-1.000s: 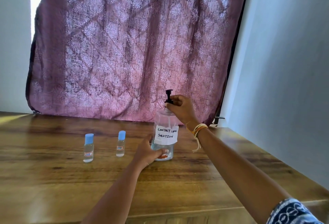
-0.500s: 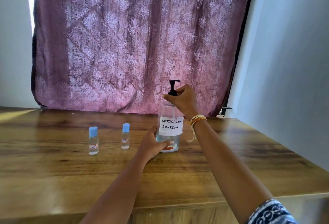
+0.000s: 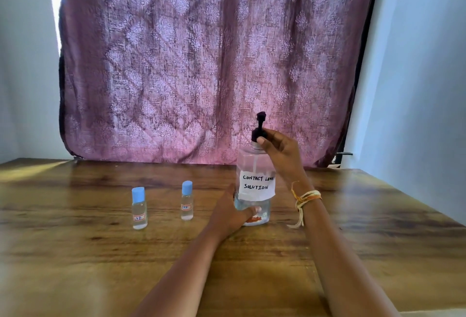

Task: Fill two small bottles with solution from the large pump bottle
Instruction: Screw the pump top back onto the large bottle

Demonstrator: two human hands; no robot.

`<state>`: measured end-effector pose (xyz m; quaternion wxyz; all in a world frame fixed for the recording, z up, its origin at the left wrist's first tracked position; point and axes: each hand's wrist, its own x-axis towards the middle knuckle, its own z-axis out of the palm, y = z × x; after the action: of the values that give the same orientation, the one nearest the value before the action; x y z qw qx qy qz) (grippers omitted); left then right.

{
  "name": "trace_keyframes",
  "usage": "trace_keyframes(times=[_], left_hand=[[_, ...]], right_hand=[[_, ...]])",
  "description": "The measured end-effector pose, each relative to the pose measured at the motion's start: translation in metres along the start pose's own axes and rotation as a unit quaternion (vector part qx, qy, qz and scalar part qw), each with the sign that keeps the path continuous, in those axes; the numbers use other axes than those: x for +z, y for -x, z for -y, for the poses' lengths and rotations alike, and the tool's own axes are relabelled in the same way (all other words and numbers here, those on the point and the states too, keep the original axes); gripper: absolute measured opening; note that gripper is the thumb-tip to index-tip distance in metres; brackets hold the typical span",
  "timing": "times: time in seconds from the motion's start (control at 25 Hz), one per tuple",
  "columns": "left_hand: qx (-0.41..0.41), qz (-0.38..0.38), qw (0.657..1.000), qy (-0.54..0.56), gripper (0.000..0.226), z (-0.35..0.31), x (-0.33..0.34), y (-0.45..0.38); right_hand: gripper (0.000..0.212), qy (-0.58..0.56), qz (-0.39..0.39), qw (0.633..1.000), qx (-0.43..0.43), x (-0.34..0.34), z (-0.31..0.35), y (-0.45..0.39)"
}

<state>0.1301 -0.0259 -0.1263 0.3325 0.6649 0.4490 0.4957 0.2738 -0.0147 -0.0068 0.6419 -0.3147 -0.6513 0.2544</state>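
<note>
Barely begun, I judge: my left hand (image 3: 233,213) grips the pump bottle's (image 3: 254,185) base, my right hand (image 3: 280,150) pinches its pump collar (image 3: 257,135), while both small bottles (image 3: 139,208) (image 3: 186,200) stand capped on the bench (image 3: 75,253).

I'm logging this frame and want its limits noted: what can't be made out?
- Head view: black pump head is blurred, so spout direction is unclear.
- Red-framed labels on the blue-capped small clear bottles: too small to read.
- Large clear pump bottle: left hand hides its lower left side.

Table (image 3: 75,253) left, front open; two small bottles (image 3: 139,208) mid-left.
</note>
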Motion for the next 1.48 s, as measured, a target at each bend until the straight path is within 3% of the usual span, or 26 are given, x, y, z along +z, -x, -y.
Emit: trace_keyframes(times=[0.2,0.28,0.4,0.52,0.76,1.0,1.16,1.32,1.48], left_hand=[[-0.002,0.005,1.000,0.006,0.060,-0.001,0.004,-0.002],[-0.005,0.008,1.000,0.010,0.061,-0.001,0.005,-0.005],[-0.022,0.027,0.999,0.009,0.063,-0.006,0.004,-0.008],[-0.038,0.044,0.998,0.012,0.062,-0.007,0.000,-0.012],[-0.040,0.047,0.998,0.031,0.058,-0.006,0.001,-0.011],[-0.034,0.064,0.997,0.024,0.058,-0.010,-0.003,-0.008],[-0.066,0.145,0.987,0.028,0.048,-0.016,-0.018,-0.008],[-0.074,0.249,0.965,0.033,0.049,-0.022,-0.034,-0.007],[-0.070,0.263,0.958,0.092,0.049,-0.030,-0.030,-0.001]], right_hand=[[0.026,-0.026,-0.052,0.997,0.045,0.003,0.003,0.001],[0.030,0.013,-0.056,0.997,0.054,0.002,0.009,-0.003],[0.039,0.138,0.063,0.986,0.062,-0.005,0.029,-0.018],[0.035,0.072,0.170,0.976,0.112,-0.013,0.036,-0.029],[0.030,-0.061,0.099,0.989,0.094,-0.031,0.009,-0.025],[0.034,-0.002,0.088,0.996,0.019,-0.022,0.011,-0.017],[0.028,-0.030,0.067,0.997,0.023,-0.021,0.011,-0.008],[0.031,-0.078,0.102,0.991,0.043,-0.011,0.013,0.001],[0.024,-0.073,0.116,0.990,0.042,-0.010,0.015,0.001]])
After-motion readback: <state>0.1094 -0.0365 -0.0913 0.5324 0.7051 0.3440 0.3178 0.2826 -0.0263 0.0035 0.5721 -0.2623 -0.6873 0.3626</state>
